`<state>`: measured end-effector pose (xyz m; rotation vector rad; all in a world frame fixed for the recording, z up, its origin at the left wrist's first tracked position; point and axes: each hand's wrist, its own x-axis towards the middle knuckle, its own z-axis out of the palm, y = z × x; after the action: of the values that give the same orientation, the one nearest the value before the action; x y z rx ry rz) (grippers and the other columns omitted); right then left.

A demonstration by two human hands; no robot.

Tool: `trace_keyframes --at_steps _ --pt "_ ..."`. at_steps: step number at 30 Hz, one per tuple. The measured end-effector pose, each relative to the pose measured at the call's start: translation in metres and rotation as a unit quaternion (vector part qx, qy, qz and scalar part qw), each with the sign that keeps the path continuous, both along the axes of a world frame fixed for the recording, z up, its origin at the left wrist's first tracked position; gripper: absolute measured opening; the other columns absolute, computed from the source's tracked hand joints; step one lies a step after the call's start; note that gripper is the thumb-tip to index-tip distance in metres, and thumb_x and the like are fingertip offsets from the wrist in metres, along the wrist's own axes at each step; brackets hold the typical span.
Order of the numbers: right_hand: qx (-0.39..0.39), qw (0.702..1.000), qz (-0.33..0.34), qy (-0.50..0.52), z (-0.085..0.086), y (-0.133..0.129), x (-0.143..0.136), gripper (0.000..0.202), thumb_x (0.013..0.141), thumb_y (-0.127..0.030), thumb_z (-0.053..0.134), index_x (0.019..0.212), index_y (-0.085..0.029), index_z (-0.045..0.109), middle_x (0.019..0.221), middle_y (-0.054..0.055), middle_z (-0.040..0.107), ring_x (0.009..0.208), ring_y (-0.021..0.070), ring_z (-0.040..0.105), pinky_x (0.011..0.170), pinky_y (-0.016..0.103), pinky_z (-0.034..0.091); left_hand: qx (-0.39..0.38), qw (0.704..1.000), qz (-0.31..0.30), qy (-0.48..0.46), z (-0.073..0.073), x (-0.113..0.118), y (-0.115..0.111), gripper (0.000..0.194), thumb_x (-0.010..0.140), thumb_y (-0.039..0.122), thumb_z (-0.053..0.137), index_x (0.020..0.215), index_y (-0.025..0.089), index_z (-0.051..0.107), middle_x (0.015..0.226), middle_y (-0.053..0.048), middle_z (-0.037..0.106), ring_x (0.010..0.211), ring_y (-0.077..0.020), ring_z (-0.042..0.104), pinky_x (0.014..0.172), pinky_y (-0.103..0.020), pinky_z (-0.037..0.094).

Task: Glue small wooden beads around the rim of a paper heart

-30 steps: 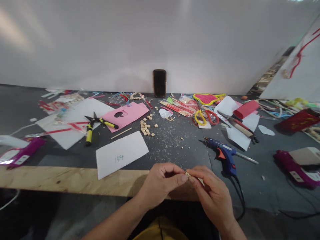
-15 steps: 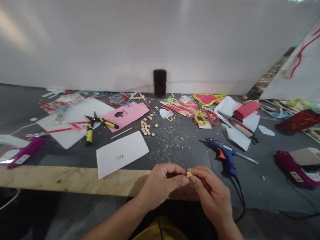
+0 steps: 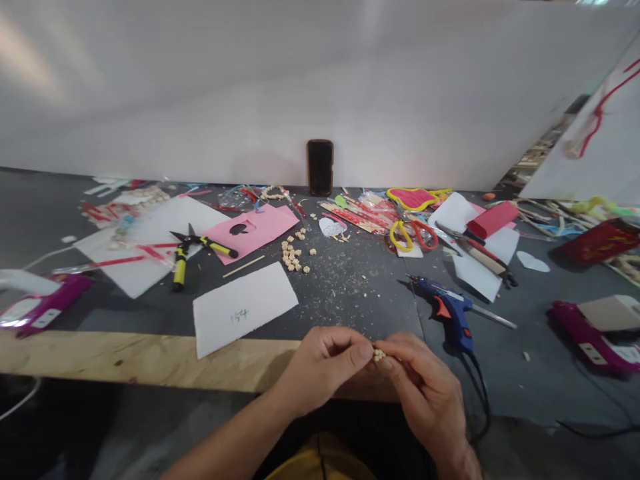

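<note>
Between my two hands, at the table's front edge, is a small cluster of pale beads [image 3: 379, 355]. My left hand [image 3: 327, 370] is closed, thumb and forefinger pinching the cluster from the left. From the right, my right hand [image 3: 425, 387] pinches it too, the other fingers curled. The fingertips partly hide the beads. Farther back on the dark table lies a loose pile of similar pale bead clusters [image 3: 291, 257], with crumbs scattered around. To its front left is a white card [image 3: 245, 310] marked 154.
A blue glue gun [image 3: 453, 313] with a cord lies right of my hands. Yellow-handled pliers [image 3: 181, 260], pink paper [image 3: 255, 230], scissors [image 3: 414, 235] and patterned strips [image 3: 355, 215] lie farther back. A phone [image 3: 320, 167] leans on the white wall. A red can [image 3: 597, 241] lies far right.
My left thumb has shifted slightly up, and the bead cluster has turned or dropped a little between my fingertips. The things on the table have stayed put.
</note>
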<state>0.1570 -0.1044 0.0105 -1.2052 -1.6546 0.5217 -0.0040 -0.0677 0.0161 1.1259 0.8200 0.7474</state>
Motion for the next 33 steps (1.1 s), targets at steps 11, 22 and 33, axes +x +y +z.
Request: trace_keyframes --at_steps 11,22,33 --pt "0.026 0.998 0.049 0.006 -0.003 0.002 0.001 0.025 0.082 -0.01 0.056 0.098 -0.026 0.066 0.076 0.0 0.065 0.07 0.0127 0.062 0.061 0.023 0.051 -0.063 0.997 -0.013 -0.037 -0.001 -0.002 0.004 0.028 0.07 0.04 0.072 0.063 0.012 0.068 0.054 0.002 0.057 0.051 -0.0055 0.041 0.053 -0.018 0.033" --pt "0.054 0.997 0.014 -0.048 -0.009 0.004 0.004 0.023 0.082 -0.01 0.056 0.098 -0.024 0.064 0.082 0.001 0.065 0.074 0.0113 0.062 0.063 0.021 0.051 -0.024 0.999 0.025 -0.002 -0.002 -0.001 0.001 0.024 0.073 0.036 0.069 0.078 0.013 0.071 0.071 -0.002 0.067 0.067 -0.011 0.055 0.065 -0.021 0.042" --pt "0.073 0.993 -0.024 -0.09 -0.003 0.005 0.001 0.014 0.079 -0.016 0.061 0.09 -0.023 0.06 0.077 -0.001 0.066 0.068 0.0117 0.063 0.062 0.021 0.051 -0.17 0.978 0.063 -0.106 -0.006 0.006 0.002 0.022 0.059 0.029 0.081 0.068 0.013 0.069 0.066 0.0 0.067 0.061 -0.0076 0.056 0.062 -0.018 0.042"
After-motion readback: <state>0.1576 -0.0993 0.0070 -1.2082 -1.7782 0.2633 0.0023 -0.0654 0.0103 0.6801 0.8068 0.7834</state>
